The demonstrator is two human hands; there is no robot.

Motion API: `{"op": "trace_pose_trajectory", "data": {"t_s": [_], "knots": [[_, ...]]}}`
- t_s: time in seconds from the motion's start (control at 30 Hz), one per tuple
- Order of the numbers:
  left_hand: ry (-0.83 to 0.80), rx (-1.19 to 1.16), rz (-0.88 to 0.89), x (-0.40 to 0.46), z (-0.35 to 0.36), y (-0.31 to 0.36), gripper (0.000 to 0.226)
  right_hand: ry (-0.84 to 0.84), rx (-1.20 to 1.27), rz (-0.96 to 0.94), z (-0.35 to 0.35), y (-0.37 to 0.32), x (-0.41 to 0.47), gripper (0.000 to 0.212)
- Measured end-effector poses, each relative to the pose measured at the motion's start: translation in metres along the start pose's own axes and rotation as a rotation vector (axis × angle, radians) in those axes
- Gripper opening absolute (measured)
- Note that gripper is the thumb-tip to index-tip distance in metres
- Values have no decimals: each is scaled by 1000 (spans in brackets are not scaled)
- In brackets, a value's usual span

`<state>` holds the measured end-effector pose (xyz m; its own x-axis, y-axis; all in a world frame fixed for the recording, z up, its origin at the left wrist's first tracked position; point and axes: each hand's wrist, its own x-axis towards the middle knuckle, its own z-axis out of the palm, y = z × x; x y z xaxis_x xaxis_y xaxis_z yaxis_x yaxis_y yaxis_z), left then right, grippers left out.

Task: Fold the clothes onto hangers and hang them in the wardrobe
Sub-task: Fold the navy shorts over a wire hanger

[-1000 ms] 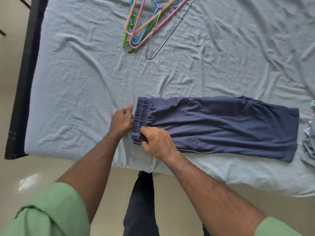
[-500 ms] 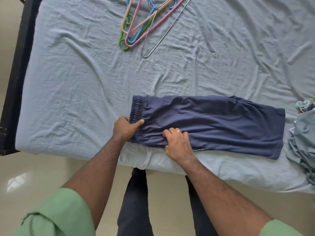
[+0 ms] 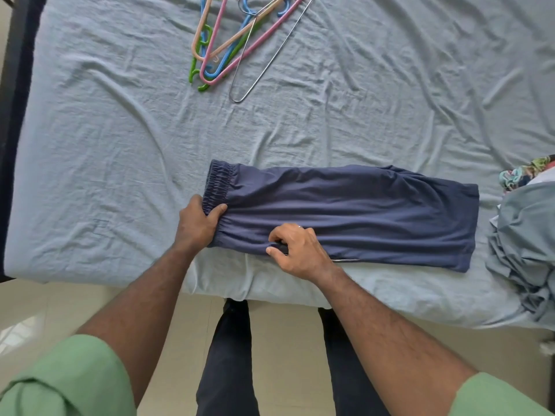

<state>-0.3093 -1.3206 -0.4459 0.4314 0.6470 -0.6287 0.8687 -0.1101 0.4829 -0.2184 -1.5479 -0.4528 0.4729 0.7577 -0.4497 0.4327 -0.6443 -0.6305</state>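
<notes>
Head view: folded navy trousers [image 3: 354, 205], waistband pinched by left hand [image 3: 196, 225], near edge by right hand [image 3: 298, 250].

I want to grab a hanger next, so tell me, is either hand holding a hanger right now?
No, both the left hand and the right hand grip the navy trousers, while the hangers lie untouched farther up the bed.

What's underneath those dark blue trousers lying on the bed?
The dark blue trousers lie flat on the wrinkled pale blue sheet, which shows all around them. Whether anything else lies beneath them cannot be seen; the cloth covers that patch.
</notes>
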Motion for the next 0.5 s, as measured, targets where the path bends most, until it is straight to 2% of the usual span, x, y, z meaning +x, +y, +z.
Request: {"op": "trace_pose_trajectory", "data": {"t_s": [0.07,0.13,0.23,0.3,0.4,0.5], "knots": [[25,57,-4,-1,-4,3,48,32,49,37,-4,7,1,16],[131,199,62,-8,-4,9,60,65,107,85,-8,16,1,14],[260,553,309,-19,4,22,66,106,87,167,-12,23,-2,6],[181,692,506,-23,17,34,65,62,28,247,-18,26,-7,7],[-2,786,636,-29,45,57,79,11,38,308,-32,39,-14,7],[-112,868,663,-37,75,90,94,208,154,363,-51,67,-21,8]]}}
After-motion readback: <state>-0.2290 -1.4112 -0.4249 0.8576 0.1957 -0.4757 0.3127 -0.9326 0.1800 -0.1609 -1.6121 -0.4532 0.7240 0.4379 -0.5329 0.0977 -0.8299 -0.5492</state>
